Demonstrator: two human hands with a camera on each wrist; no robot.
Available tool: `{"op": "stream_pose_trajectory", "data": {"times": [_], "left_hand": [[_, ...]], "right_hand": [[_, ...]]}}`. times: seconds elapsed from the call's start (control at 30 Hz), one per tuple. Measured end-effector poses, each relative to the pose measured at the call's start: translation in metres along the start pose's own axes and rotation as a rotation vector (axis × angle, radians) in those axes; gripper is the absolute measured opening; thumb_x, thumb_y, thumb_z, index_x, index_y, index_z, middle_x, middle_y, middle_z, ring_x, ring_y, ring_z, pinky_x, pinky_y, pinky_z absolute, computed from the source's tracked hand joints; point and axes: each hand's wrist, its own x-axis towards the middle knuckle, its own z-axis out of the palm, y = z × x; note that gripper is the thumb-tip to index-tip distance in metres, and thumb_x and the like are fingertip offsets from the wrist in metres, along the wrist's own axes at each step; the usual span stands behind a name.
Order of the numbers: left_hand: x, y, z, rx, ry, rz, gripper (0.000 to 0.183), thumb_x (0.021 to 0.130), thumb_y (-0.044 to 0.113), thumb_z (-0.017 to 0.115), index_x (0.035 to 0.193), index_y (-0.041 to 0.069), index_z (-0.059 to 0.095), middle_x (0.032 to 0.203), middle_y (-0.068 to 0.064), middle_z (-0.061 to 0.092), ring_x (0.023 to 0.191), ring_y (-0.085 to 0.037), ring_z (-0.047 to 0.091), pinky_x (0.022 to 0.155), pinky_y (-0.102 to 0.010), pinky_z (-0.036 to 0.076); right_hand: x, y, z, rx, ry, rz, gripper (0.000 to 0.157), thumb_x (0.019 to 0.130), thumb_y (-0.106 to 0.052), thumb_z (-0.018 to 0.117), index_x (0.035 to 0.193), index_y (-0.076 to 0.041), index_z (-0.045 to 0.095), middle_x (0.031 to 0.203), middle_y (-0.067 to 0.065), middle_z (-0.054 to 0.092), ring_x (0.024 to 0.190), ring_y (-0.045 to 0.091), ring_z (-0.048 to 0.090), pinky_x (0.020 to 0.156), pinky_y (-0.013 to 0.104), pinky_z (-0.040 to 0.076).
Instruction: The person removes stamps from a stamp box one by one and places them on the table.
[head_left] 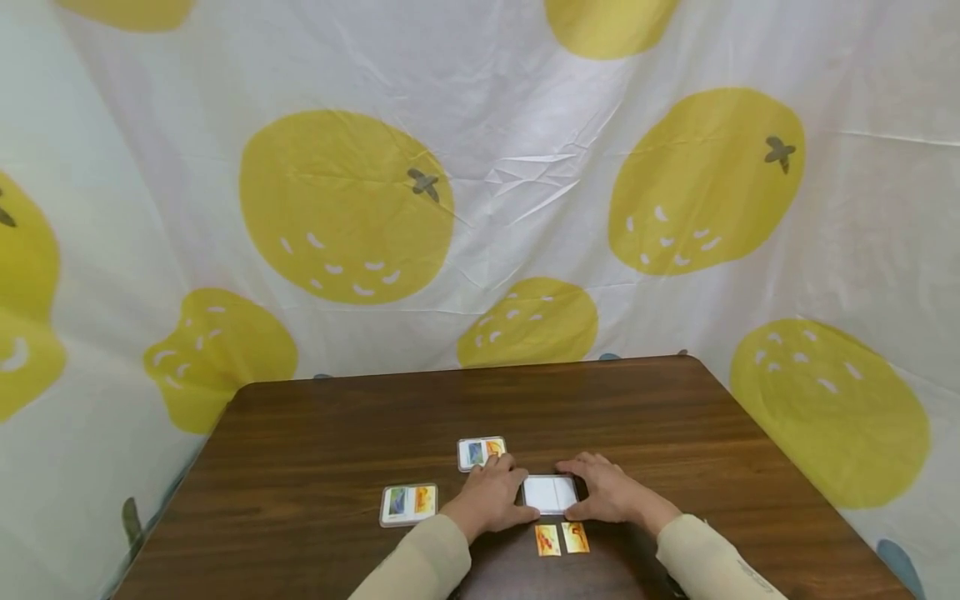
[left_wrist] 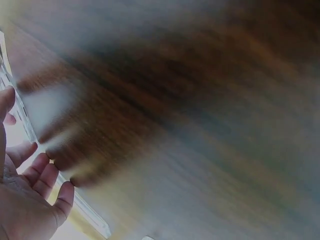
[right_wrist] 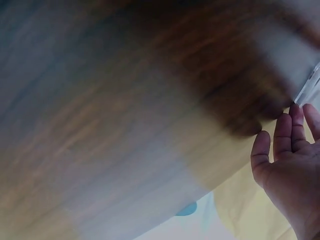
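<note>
A clear flat case (head_left: 550, 494) with two white panels lies on the table between the two hands. My left hand (head_left: 491, 495) spans its left side, thumb by the near corner and fingers by the far corner. On the right side my right hand (head_left: 609, 492) grips it the same way. In the left wrist view, the left hand's fingertips (left_wrist: 48, 156) come down at the tabletop along clear plastic edges. The right wrist view has the right hand (right_wrist: 295, 155) with a clear case corner (right_wrist: 309, 85) at its fingertips. Two small orange picture cards (head_left: 547, 540) (head_left: 576, 537) lie just in front.
Two more clear cases with paired pictures lie to the left, one nearer (head_left: 408, 505) and one farther back (head_left: 471, 454), partly behind the left hand. The brown wooden table (head_left: 337, 433) backs onto a white curtain (head_left: 517, 242) with yellow fruit prints.
</note>
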Motion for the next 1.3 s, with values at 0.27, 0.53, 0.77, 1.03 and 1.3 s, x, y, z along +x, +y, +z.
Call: {"op": "stream_pose_trajectory", "data": {"times": [0.27,0.53,0.77,1.03,1.3], "left_hand": [[-0.006,-0.003,-0.004,-0.049,0.008,0.027,0.073,0.088,0.057,0.066,0.143,0.011,0.051,0.138,-0.011,0.052,0.131,-0.028,0.045,0.103,-0.047,0.039],[-0.021,-0.016,-0.010,-0.096,0.060,0.083,0.059,0.092,0.051,0.065,0.137,0.014,0.057,0.131,-0.008,0.055,0.123,-0.026,0.049,0.101,-0.049,0.040],[-0.031,-0.030,-0.027,-0.133,0.098,0.082,0.055,0.092,0.047,0.068,0.134,0.012,0.060,0.128,-0.009,0.056,0.121,-0.028,0.051,0.100,-0.050,0.040],[-0.048,-0.043,-0.035,-0.188,0.130,0.066,0.052,0.091,0.041,0.071,0.132,0.010,0.061,0.129,-0.013,0.056,0.121,-0.032,0.051,0.099,-0.053,0.040],[-0.066,-0.059,-0.039,-0.248,0.180,0.047,0.054,0.089,0.038,0.074,0.131,0.007,0.061,0.125,-0.012,0.057,0.115,-0.031,0.053,0.096,-0.053,0.041]], "right_hand": [[-0.003,-0.003,-0.005,0.040,0.011,-0.043,0.067,0.081,-0.030,0.080,0.137,-0.004,0.055,0.126,0.009,0.055,0.116,0.031,0.050,0.096,0.056,0.042],[-0.006,-0.015,-0.014,0.097,0.148,-0.042,0.052,0.086,-0.025,0.076,0.130,-0.001,0.061,0.116,0.013,0.059,0.104,0.030,0.057,0.089,0.051,0.047],[-0.004,-0.028,-0.017,0.124,0.252,-0.041,0.042,0.089,-0.024,0.075,0.124,-0.003,0.065,0.114,0.011,0.064,0.104,0.031,0.060,0.088,0.049,0.048],[-0.004,-0.047,-0.005,0.252,0.310,-0.035,0.036,0.090,-0.022,0.074,0.122,-0.008,0.067,0.113,0.005,0.065,0.106,0.031,0.060,0.088,0.047,0.049],[-0.004,-0.064,0.014,0.246,0.354,-0.064,0.040,0.086,-0.023,0.077,0.122,-0.007,0.068,0.105,0.001,0.064,0.097,0.021,0.058,0.081,0.039,0.048]]}}
